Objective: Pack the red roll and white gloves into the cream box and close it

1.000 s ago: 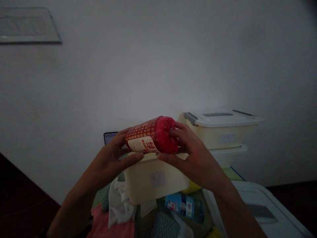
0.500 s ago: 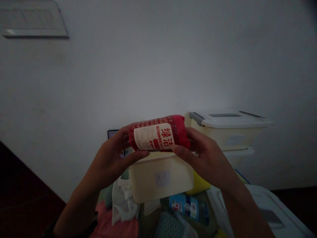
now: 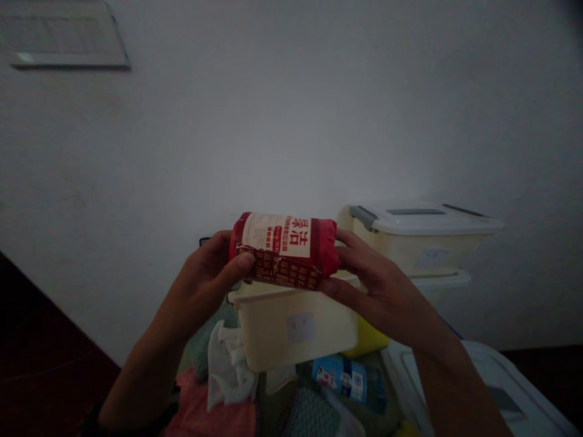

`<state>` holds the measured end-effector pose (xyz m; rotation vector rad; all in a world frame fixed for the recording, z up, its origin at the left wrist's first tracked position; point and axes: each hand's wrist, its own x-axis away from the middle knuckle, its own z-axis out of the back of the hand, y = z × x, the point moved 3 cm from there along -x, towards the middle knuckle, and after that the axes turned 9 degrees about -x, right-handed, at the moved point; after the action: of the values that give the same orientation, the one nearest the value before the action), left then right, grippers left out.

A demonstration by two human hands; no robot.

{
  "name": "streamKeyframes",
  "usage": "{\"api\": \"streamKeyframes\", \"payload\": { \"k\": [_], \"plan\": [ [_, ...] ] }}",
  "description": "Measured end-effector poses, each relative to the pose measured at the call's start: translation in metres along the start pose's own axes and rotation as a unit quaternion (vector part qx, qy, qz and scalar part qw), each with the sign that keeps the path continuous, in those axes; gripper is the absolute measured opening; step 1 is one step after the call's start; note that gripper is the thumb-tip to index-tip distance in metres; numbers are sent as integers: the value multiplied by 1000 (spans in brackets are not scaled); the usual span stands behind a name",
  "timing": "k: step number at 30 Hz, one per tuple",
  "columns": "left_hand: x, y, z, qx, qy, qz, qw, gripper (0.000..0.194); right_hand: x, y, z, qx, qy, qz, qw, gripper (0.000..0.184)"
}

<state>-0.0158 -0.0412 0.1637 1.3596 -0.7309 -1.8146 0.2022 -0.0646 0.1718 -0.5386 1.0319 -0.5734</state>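
Both hands hold a red packaged roll of garbage bags [image 3: 282, 249], lying sideways, with a cream label turned upward and patterned lettering along its lower side. My left hand [image 3: 200, 273] grips its left end, thumb on the front, with the other fingers partly hidden behind. At the right end, my right hand [image 3: 376, 279] has its thumb beneath the crinkled wrapper and its fingers behind. Below and behind the roll stands a cream plastic bin [image 3: 268, 331] with a small paper tag; the roll and hands cover part of its rim.
Lidded storage boxes [image 3: 428, 240] are stacked at the right against the wall. Another white lid [image 3: 483, 370] lies at lower right. In front of the bin are a blue-labelled bottle [image 3: 346, 382], white cloth-like material [image 3: 228, 370] and a pink cloth [image 3: 209, 413]. A dark-edged object peeks out behind my left hand.
The roll has turned in my hands: its label has moved upward and the patterned side now faces me. My left thumb has shifted from below the roll onto its front.
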Motion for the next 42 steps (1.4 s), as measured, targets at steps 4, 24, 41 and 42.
{"api": "streamKeyframes", "payload": {
  "k": [4,24,41,42],
  "plan": [
    [-1,2,-3,21,-6,1,1000,47,1,3,2,-17,-7,-3,1000,32],
    [-1,-2,-14,21,33,38,999,35,-3,8,-4,-60,2,-47,997,39],
    [1,-3,-9,0,-77,-29,997,77,1,11,-11,-82,59,-80,992,44],
    [1,-4,-8,8,-77,-30,997,75,0,11,-12,-85,59,-78,992,45]
  ]
}}
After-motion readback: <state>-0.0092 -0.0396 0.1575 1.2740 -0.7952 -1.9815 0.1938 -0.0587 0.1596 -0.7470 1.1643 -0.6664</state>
